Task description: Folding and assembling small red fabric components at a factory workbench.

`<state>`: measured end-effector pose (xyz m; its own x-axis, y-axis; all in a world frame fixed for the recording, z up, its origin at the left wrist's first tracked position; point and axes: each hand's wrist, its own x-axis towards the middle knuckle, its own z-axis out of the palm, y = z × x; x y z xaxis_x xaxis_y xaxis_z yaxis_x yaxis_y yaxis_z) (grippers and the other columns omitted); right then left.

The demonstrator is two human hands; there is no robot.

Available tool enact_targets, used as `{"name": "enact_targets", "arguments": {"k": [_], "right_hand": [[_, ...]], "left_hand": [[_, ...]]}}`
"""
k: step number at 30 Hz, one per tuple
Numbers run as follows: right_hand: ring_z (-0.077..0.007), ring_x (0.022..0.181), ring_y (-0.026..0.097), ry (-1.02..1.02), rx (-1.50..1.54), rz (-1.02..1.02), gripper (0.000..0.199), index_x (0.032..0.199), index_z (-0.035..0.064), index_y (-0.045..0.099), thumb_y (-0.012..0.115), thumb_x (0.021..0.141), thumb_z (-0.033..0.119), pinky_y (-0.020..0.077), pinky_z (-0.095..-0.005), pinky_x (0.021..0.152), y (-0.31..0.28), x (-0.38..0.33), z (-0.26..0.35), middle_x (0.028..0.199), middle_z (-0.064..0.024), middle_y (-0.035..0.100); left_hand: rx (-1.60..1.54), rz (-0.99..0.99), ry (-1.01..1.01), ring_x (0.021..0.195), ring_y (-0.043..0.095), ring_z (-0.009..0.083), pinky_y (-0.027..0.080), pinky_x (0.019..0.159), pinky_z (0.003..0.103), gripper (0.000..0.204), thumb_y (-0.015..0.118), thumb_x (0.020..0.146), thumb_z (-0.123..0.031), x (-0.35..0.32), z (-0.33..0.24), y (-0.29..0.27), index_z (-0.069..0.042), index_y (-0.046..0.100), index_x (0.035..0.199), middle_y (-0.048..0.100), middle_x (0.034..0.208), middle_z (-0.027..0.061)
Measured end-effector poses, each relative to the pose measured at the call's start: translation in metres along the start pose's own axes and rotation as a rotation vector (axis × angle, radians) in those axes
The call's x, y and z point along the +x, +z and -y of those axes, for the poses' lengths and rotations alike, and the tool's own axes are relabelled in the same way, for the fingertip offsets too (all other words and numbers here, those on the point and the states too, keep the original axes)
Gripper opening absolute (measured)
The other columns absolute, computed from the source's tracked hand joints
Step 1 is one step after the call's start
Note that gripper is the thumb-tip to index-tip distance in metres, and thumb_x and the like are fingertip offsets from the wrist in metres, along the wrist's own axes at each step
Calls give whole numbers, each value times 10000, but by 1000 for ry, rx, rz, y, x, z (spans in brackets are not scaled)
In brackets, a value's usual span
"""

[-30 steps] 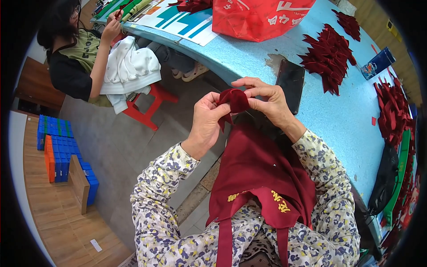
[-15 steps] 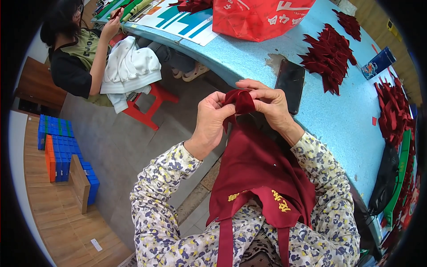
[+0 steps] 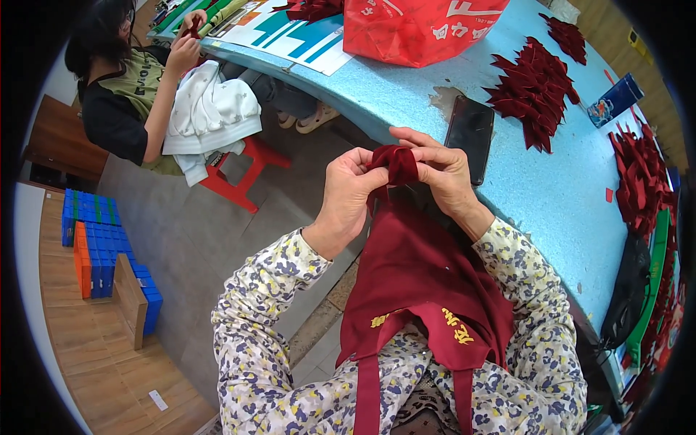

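Observation:
A strip of dark red velvet ribbon [image 3: 402, 168], looped and folded over, is pinched between my two hands above my lap. My left hand [image 3: 342, 194] grips its left side with thumb and fingers, and a loose end hangs beside those fingertips. On the other side my right hand [image 3: 451, 177] pinches the fold between thumb and forefinger, its other fingers extended. Below hangs the dark red apron [image 3: 424, 268] that I wear. Just beyond my right hand, a black phone [image 3: 471, 134] lies on the light blue table [image 3: 536, 196].
Heaps of dark red velvet bows [image 3: 533, 94] cover the table's right part, near a dark blue can [image 3: 615, 101]. A red bag [image 3: 420, 32] stands at the back. On the left a person [image 3: 130, 101] handles something dark red, beside a red stool [image 3: 235, 188]. Blue crates [image 3: 116, 254] stand farther left.
The folded ribbon has turned slightly in my fingers, its loop now facing more upward. The person at left has brought both hands together around the dark red piece.

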<state>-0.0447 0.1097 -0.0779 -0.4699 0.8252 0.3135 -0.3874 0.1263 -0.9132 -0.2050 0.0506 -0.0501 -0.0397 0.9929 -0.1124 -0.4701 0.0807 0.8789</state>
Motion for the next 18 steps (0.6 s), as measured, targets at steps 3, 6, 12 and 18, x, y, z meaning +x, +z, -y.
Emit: {"name": "enact_targets", "arguments": {"k": [3,6,12,18], "right_hand": [[-242,1136,500,-17,-34,29,160,903,38,696,695,751,89,362,-371,991,-3,0,-1,1178,-141,582],[-240,1140,501,-77,-115,77,178,922,36,694,695,752,88,372,-361,988,-10,2,-4,1199,-154,566],[-259,1172,482,-141,-100,68,185,932,41,693,694,756,98,358,-379,999,-3,0,-2,1199,-153,570],[-272,1187,467,-81,-65,58,189,939,43,692,691,760,104,344,-393,1008,-2,-2,-3,1198,-154,572]], "left_hand": [[8,3,1,692,578,79,465,644,202,147,656,758,6,0,1,1,11,553,862,619,804,55],[19,3,-4,695,579,81,466,648,203,149,655,754,12,0,1,0,14,553,862,619,805,57],[12,5,-3,699,578,80,466,653,202,146,654,747,19,1,-2,3,15,552,851,618,799,58],[58,-10,2,691,570,73,458,642,195,149,659,740,18,1,0,2,14,553,845,616,792,54]]}}
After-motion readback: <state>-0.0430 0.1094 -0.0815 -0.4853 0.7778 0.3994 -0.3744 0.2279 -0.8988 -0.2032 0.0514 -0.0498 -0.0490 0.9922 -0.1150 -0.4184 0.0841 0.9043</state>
